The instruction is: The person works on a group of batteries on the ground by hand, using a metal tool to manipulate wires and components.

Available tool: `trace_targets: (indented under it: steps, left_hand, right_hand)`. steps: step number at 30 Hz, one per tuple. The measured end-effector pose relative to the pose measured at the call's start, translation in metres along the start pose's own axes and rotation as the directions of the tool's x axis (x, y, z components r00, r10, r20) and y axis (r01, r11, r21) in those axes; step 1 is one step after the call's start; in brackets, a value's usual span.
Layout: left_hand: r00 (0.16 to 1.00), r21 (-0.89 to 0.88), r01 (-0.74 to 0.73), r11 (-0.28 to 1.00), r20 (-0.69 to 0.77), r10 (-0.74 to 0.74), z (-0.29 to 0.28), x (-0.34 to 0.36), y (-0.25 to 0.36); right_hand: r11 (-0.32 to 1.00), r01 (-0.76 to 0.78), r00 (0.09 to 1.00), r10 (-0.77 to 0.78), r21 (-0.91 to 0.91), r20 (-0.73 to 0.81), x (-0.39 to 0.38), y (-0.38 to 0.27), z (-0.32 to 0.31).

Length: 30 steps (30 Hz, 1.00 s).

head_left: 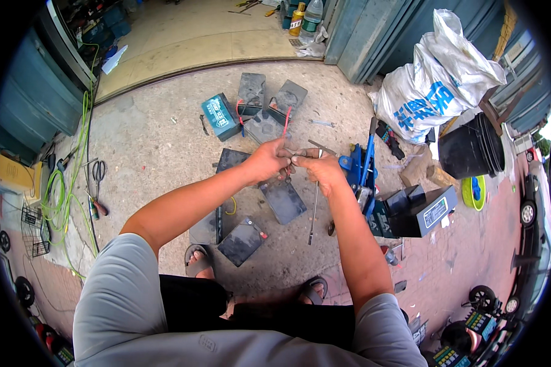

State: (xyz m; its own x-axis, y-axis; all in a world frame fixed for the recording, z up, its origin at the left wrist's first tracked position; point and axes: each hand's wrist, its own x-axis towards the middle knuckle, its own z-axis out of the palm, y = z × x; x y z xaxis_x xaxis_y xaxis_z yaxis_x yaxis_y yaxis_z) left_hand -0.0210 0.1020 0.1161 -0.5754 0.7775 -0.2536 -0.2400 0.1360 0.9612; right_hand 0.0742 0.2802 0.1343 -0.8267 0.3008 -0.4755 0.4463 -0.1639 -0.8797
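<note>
"From the head view, what has that person got hold of?"

"The right hand [322,170] has a T-handle wrench [313,214]. Its lower fingers are curled on the shaft just below the crossbar, and the long shaft runs down past the hand, towards the feet."

"And the left hand [268,160]?"

"Fingers bunched together, tips meeting the thumb and forefinger of the right. Whether something tiny is pinched there, I can't tell; it's too small from here."

"What's lying under them?"

"Batteries on the concrete ground [165,140]. There's a dark battery [283,200] just below the hands, another dark one by the left sandal [197,261], and a teal-labelled battery [221,116] farther up. A red lead [287,121] shows among the ones beyond the hands."

"And on the right?"

"A blue metal device [364,171] stands near the right wrist. A double-ended spanner [322,123] lies beyond the hands, and past it a bulging white sack [431,85] sits near a black bucket [471,147]."

"Over to the left?"

"Scissors [98,173] lie on the ground, beside a loose run of green cable [61,202]."
</note>
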Motion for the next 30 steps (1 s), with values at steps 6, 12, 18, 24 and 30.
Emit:
trace_targets:
  steps: [6,12,18,24,30]
  left_hand:
    - [0.987,-0.186,0.157,0.97,0.012,-0.158,-0.01,0.003,-0.01]
    - [0.977,-0.25,0.212,0.945,0.031,-0.211,-0.011,-0.005,-0.008]
    - [0.973,-0.345,0.226,0.911,0.042,-0.225,-0.013,-0.006,-0.012]
    - [0.973,-0.379,0.224,0.898,0.042,-0.225,-0.016,-0.004,-0.019]
    - [0.972,-0.346,0.23,0.91,0.034,-0.233,-0.014,-0.004,-0.021]
  right_hand:
    - [0.934,0.311,0.95,-0.305,-0.178,0.061,0.002,0.006,0.002]
    - [0.874,0.348,0.937,-0.33,-0.34,0.112,0.005,0.012,-0.002]
    - [0.883,0.391,0.92,-0.366,-0.26,0.141,0.002,0.018,0.003]
    - [0.856,0.381,0.923,-0.37,-0.348,0.102,-0.002,0.012,0.005]
    - [0.962,0.246,0.963,-0.23,-0.116,0.138,-0.005,0.013,0.004]
